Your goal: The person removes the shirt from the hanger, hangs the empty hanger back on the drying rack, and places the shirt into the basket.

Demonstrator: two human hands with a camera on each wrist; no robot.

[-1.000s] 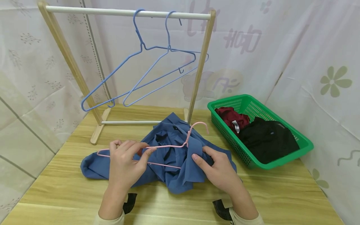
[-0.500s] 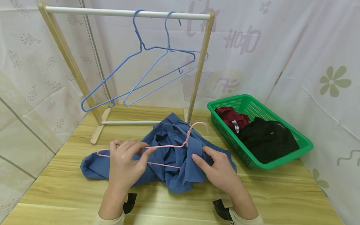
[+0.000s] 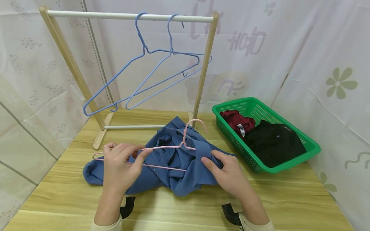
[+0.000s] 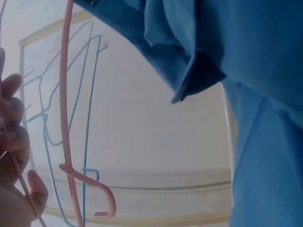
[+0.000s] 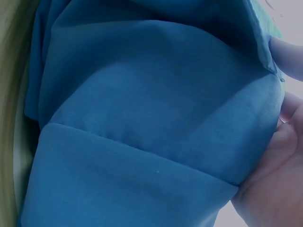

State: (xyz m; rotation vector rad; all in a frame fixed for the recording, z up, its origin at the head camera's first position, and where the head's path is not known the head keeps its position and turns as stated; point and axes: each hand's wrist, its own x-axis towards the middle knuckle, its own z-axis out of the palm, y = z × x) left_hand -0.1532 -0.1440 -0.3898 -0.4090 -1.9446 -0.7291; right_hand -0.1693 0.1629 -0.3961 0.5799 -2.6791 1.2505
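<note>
My left hand pinches the upper wire of a pink hanger between thumb and fingers. The hanger's hook stands up, and its right end runs behind a fold of a blue garment, where it is hidden. My right hand pinches that fold, thumb in front. The rest of the garment lies crumpled on the table under both hands. In the left wrist view the hanger shows a small side hook. Blue cloth fills most of the right wrist view.
Behind the garment stands a wooden rack with a white rail. Two blue hangers hang from it. At the right, a green basket holds dark red cloth and black cloth.
The pink hanger and my left hand have moved left. My right hand has shifted slightly right with the fold. More of the hanger's right arm now shows beside its hook.
</note>
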